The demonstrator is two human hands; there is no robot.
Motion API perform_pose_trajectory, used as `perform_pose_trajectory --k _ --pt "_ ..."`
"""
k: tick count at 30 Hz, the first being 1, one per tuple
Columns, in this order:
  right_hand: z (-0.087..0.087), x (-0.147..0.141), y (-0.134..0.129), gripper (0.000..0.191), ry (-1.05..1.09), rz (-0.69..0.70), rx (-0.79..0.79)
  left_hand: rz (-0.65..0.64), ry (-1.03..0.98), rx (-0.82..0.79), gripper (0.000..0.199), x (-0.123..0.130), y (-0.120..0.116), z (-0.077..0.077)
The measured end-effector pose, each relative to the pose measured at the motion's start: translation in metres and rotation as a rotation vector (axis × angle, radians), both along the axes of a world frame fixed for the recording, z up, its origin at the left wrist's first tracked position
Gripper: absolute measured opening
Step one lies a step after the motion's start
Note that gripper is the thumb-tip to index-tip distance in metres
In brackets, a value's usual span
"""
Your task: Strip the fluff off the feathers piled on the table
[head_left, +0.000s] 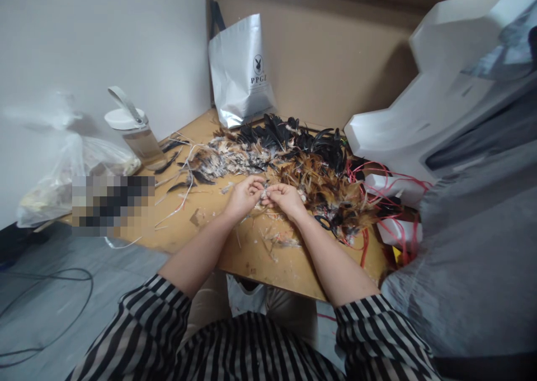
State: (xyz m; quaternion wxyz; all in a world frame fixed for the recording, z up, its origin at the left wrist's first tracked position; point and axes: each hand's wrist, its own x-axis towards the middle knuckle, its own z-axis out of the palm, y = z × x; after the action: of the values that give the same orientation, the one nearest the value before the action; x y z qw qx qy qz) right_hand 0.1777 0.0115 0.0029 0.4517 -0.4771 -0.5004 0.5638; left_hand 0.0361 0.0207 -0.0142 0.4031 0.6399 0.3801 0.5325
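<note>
My left hand [244, 197] and my right hand [287, 200] meet above the middle of the wooden table, thumbs and fingers pinched together. Between the fingertips is a small pale feather tuft [264, 194], mostly covered by the fingers. Just beyond my hands lies a heap of feathers: brown ones [327, 182] to the right, black ones [289, 137] at the back, and pale mottled ones [226, 160] toward the left. Black-handled scissors [323, 222] appear to lie beside my right wrist, partly under feathers.
A silver bag [241, 73] stands at the back. On the left are a lidded drink bottle [140, 135] and a clear plastic bag [79, 168]. Red strings [364, 247] hang at the right, near white foam pieces [390, 126] and grey cloth [474, 258]. Scraps [279, 235] litter the wooden table [235, 260].
</note>
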Motion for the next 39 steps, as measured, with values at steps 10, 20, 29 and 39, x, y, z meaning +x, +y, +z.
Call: perform_pose_trajectory --k 10,20,29,39 --pt "0.002 0.001 0.0 0.008 0.099 -0.024 -0.082 -0.096 -0.216 -0.244 0.034 0.0 -0.004 0.014" --pt "0.0 0.0 -0.002 0.018 0.127 -0.032 -0.058 -0.062 -0.162 -0.345 0.026 0.0 0.0 0.009" --pt "0.001 0.001 -0.002 0.025 0.077 0.001 0.013 -0.034 -0.156 -0.349 0.024 -0.002 -0.002 0.011" --pt "-0.002 -0.001 0.0 0.02 0.057 -0.046 0.031 0.073 0.061 -0.244 0.018 -0.007 0.0 0.009"
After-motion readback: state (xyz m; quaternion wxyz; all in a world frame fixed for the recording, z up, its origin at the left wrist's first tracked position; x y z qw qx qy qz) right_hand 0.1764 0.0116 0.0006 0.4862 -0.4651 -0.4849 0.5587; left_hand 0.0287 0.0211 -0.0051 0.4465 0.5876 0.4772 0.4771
